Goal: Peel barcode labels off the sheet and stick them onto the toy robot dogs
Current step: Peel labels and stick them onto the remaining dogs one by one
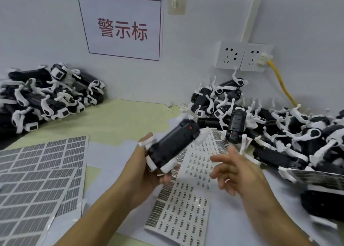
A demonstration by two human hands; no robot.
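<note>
My left hand [147,169] grips a black toy robot dog [171,145] with white legs, held belly-up and tilted above the table. My right hand [234,173] hovers just right of it with fingers spread; a small white bit at one fingertip may be a label, too blurred to tell. Under both hands lies a white label sheet [184,203] with small barcode labels, many of its places bare. A pile of black-and-white toy dogs [290,132] fills the right side, and a second pile [44,97] lies at the far left.
Two sheets of larger grey barcode labels [37,178] lie at the left front. Another label sheet [316,177] rests on the right pile. On the wall are a sign [121,26], two sockets [243,57] and a yellow cable [281,82].
</note>
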